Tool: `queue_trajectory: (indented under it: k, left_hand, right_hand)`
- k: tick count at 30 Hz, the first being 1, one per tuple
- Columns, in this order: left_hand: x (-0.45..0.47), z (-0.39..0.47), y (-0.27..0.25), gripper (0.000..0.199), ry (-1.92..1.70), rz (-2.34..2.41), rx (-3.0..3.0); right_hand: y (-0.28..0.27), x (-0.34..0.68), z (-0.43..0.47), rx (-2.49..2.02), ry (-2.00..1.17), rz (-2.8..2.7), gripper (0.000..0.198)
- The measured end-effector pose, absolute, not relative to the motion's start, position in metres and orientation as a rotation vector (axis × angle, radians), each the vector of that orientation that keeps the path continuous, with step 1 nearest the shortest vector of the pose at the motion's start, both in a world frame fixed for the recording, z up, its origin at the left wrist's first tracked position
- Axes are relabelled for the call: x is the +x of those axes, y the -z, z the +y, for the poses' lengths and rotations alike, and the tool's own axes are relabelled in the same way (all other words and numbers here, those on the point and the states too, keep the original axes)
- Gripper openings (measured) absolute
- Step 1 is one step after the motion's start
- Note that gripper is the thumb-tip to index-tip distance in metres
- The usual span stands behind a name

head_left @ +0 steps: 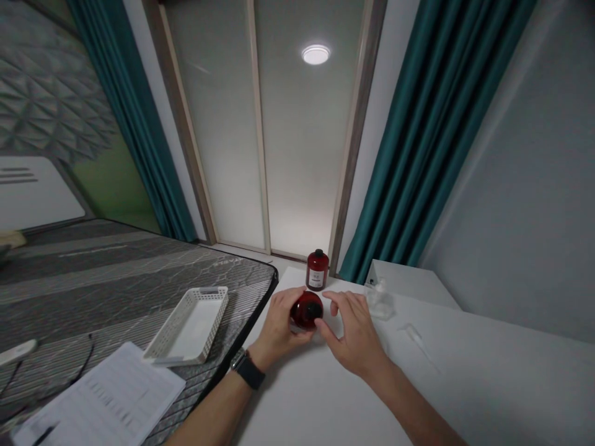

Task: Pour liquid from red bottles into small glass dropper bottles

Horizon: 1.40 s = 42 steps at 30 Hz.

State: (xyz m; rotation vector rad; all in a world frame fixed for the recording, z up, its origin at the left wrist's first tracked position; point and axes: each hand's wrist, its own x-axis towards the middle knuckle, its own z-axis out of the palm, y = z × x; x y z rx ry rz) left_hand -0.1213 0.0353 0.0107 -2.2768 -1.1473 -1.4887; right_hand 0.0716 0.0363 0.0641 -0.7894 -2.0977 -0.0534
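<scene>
My left hand [283,322], with a dark watch on its wrist, is wrapped round a dark red bottle [304,305] with a black cap. The bottle is tilted so that its top faces me. Close on its right side is my right hand [348,328], thumb and fingers apart, with the thumb tip by the cap; I cannot tell whether it touches. Just behind stands a second red bottle [317,270], upright, with a black cap and a pale label. To the right of my right hand is a clear pump bottle [380,300].
A thin clear plastic piece [416,337] lies on the white table [320,399]. On the left, a mattress [139,266] bears a white basket [190,325] and printed papers [105,399]. A white cabinet [413,282] stands behind the table, near teal curtains [441,124].
</scene>
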Motion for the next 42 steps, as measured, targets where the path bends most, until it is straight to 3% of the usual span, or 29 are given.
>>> queue_trajectory:
  k: [4,17,27,35,42]
  left_hand:
    - [-0.123,0.035,-0.011,0.075,1.420,-1.149,-2.290]
    - [-0.121,0.038,-0.004,0.076,1.395,-1.184,-2.489]
    - [-0.123,0.039,-0.006,0.075,1.361,-1.239,-2.471]
    - [-0.117,0.035,-0.004,0.074,1.385,-1.150,-2.440]
    - [-0.113,0.033,-0.005,0.073,1.418,-1.133,-2.428]
  right_hand:
    - [-0.063,0.062,0.039,-0.837,0.077,-2.135,0.014]
    - [-0.061,0.070,0.033,-0.823,0.160,-2.345,0.006]
    - [-0.075,0.084,0.027,-0.843,-0.055,-2.439,0.031]
    - [-0.072,0.084,0.029,-0.862,-0.085,-2.376,0.009]
    - [-0.081,0.085,0.023,-0.839,-0.179,-2.383,0.039]
